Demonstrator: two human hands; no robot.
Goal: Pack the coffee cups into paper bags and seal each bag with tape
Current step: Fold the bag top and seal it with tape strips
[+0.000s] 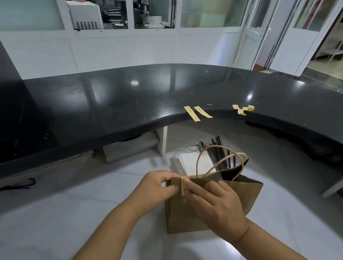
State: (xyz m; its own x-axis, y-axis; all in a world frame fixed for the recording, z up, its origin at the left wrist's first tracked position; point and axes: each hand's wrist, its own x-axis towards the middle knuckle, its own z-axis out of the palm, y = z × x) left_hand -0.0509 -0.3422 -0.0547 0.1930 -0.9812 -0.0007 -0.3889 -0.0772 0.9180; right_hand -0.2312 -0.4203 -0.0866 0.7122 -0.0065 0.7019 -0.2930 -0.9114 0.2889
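Observation:
A brown paper bag [249, 194] with twisted paper handles stands upright on the white lower counter [70, 227]. A short strip of tan tape [183, 187] is folded over the bag's top edge at its left end. My left hand [158, 187] pinches the bag's top left corner beside the strip. My right hand [215, 204] lies across the bag's front, its fingertips pressing the tape down. No coffee cup shows; the bag's inside is hidden.
Two tan tape strips [198, 112] hang off the edge of the black raised counter [120, 101], with crumpled tape pieces [243, 108] to their right. Black straws [218, 154] and white napkins [191, 161] lie behind the bag.

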